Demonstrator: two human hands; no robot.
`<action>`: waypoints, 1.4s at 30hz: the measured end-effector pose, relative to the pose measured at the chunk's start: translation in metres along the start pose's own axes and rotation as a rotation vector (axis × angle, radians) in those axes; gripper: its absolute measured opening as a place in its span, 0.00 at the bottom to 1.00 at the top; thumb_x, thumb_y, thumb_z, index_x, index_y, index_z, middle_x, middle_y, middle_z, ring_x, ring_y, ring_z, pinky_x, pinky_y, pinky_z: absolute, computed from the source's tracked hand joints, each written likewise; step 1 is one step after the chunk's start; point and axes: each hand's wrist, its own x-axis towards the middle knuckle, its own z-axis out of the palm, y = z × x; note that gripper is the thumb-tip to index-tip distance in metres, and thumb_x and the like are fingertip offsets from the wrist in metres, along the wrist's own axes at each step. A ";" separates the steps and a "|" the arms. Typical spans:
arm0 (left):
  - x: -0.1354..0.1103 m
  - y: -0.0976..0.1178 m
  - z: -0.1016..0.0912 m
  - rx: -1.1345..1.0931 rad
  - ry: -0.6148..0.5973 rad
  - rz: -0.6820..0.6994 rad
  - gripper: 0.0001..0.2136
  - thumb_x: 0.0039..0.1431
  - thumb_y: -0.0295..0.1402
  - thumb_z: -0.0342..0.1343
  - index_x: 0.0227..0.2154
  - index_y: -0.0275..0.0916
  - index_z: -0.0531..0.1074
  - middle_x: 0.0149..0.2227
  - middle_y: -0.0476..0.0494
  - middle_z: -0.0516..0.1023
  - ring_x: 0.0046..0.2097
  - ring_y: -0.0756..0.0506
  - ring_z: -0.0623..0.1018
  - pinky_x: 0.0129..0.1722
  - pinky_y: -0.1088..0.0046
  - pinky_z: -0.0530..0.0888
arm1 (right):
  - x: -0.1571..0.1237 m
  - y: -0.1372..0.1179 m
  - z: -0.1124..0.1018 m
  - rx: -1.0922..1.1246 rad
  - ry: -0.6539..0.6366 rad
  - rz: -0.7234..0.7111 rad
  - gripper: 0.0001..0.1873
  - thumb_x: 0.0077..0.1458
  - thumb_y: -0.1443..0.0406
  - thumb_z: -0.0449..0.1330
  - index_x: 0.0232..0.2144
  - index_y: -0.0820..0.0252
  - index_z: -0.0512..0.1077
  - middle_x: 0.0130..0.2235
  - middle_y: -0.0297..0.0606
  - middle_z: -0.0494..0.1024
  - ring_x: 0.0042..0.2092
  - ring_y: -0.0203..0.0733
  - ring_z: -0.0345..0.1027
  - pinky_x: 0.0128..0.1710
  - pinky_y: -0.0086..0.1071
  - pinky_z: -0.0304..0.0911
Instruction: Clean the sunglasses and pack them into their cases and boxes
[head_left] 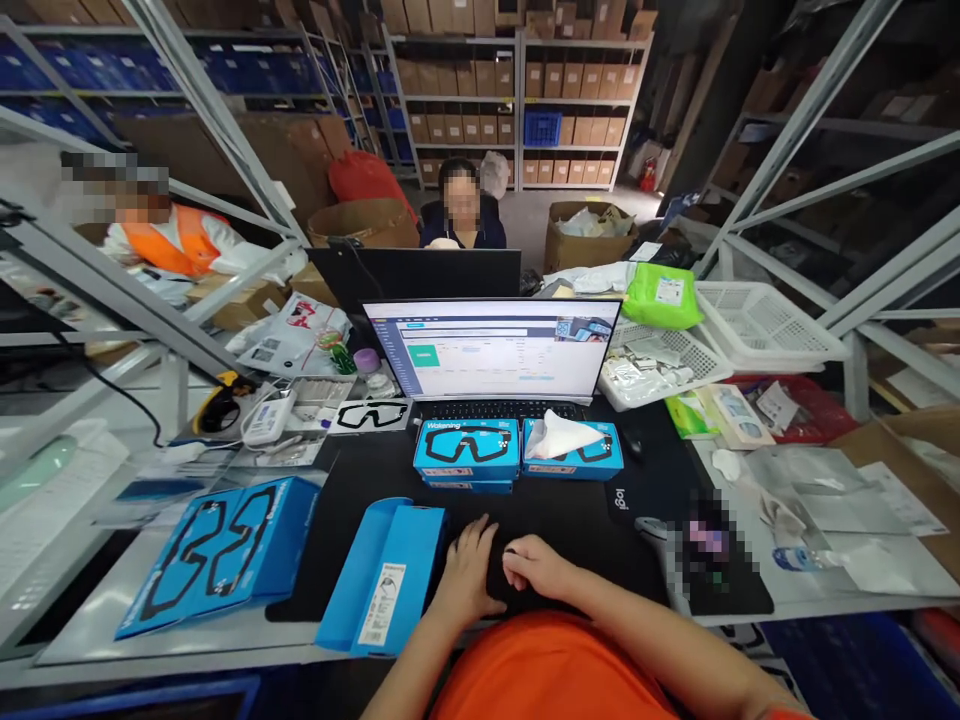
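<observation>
My left hand [466, 572] and my right hand [534, 566] rest close together on the black desk mat [555, 505] at the front edge, and both press on a dark flat object between them that I cannot make out. An open blue box sleeve [386, 577] lies just left of my left hand. Behind my hands stand two blue goggle boxes [466, 449] [592, 457], the right one with white tissue [559, 435] on top. Further left lies a large flat blue goggle carton [225, 545].
A lit monitor [491, 348] with a keyboard [501, 409] stands behind the boxes. White baskets [765, 325] and a green packet [661, 295] sit at the back right, plastic bags [817, 500] at right. Two people [463, 205] [169, 240] work beyond the desk. Metal rack struts [217, 110] cross both sides.
</observation>
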 end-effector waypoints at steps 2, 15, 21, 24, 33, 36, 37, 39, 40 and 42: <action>-0.013 -0.001 -0.001 -0.158 0.229 -0.065 0.58 0.31 0.37 0.73 0.67 0.37 0.48 0.71 0.27 0.45 0.71 0.27 0.48 0.66 0.44 0.53 | -0.020 -0.004 -0.011 0.097 0.001 -0.053 0.36 0.66 0.43 0.39 0.19 0.59 0.66 0.18 0.33 0.67 0.22 0.36 0.64 0.24 0.28 0.62; -0.079 0.048 -0.008 -1.449 0.539 -0.275 0.54 0.44 0.45 0.71 0.69 0.46 0.43 0.66 0.35 0.63 0.67 0.33 0.63 0.66 0.54 0.61 | -0.037 -0.094 -0.022 0.468 -0.178 -0.220 0.36 0.59 0.37 0.49 0.18 0.59 0.70 0.19 0.33 0.67 0.23 0.37 0.64 0.24 0.29 0.59; -0.085 0.047 -0.049 -1.400 0.325 -0.039 0.56 0.42 0.50 0.70 0.69 0.42 0.44 0.66 0.31 0.62 0.67 0.29 0.62 0.63 0.51 0.64 | -0.046 -0.122 -0.028 0.240 0.015 -0.187 0.31 0.65 0.46 0.50 0.21 0.61 0.72 0.20 0.33 0.70 0.23 0.35 0.65 0.25 0.27 0.60; -0.091 0.047 -0.067 -1.194 0.205 0.016 0.58 0.40 0.41 0.71 0.70 0.41 0.40 0.68 0.32 0.58 0.68 0.29 0.60 0.65 0.50 0.61 | -0.044 -0.135 -0.049 0.182 0.189 -0.191 0.30 0.66 0.48 0.49 0.19 0.59 0.70 0.20 0.33 0.70 0.24 0.35 0.65 0.26 0.27 0.59; -0.104 0.054 -0.120 -0.660 -0.074 0.209 0.57 0.39 0.25 0.64 0.70 0.51 0.39 0.73 0.44 0.45 0.71 0.35 0.51 0.70 0.53 0.51 | -0.016 -0.125 -0.080 -0.013 0.515 -0.094 0.25 0.65 0.53 0.49 0.19 0.57 0.66 0.20 0.32 0.70 0.25 0.38 0.65 0.29 0.30 0.57; -0.099 0.052 -0.119 -0.619 -0.099 0.229 0.57 0.39 0.25 0.64 0.70 0.50 0.38 0.73 0.42 0.46 0.71 0.34 0.52 0.69 0.51 0.52 | -0.007 -0.117 -0.074 0.024 0.510 -0.073 0.25 0.65 0.51 0.49 0.22 0.57 0.71 0.24 0.34 0.74 0.27 0.40 0.67 0.31 0.31 0.61; -0.097 0.052 -0.117 -0.602 -0.080 0.223 0.57 0.39 0.25 0.64 0.70 0.50 0.38 0.73 0.41 0.46 0.71 0.34 0.53 0.69 0.51 0.53 | -0.007 -0.114 -0.073 0.053 0.506 -0.064 0.24 0.65 0.50 0.49 0.26 0.57 0.73 0.26 0.35 0.76 0.29 0.41 0.69 0.32 0.32 0.62; -0.094 0.055 -0.110 -0.546 -0.011 0.208 0.56 0.39 0.25 0.63 0.70 0.50 0.39 0.72 0.41 0.50 0.70 0.34 0.55 0.68 0.51 0.56 | -0.016 -0.108 -0.074 0.138 0.473 -0.059 0.21 0.65 0.49 0.51 0.35 0.56 0.76 0.35 0.39 0.80 0.36 0.44 0.73 0.38 0.34 0.66; -0.092 0.058 -0.106 -0.504 0.031 0.200 0.55 0.39 0.25 0.62 0.70 0.52 0.40 0.71 0.41 0.52 0.69 0.35 0.57 0.68 0.52 0.58 | -0.024 -0.105 -0.075 0.195 0.445 -0.062 0.20 0.65 0.49 0.52 0.41 0.55 0.76 0.40 0.41 0.80 0.41 0.46 0.74 0.44 0.36 0.67; -0.090 0.063 -0.098 -0.403 0.100 0.175 0.53 0.39 0.24 0.61 0.69 0.54 0.42 0.68 0.42 0.57 0.67 0.35 0.61 0.66 0.52 0.62 | -0.048 -0.096 -0.077 0.321 0.359 -0.067 0.21 0.65 0.49 0.51 0.52 0.51 0.72 0.53 0.43 0.76 0.54 0.48 0.70 0.56 0.42 0.63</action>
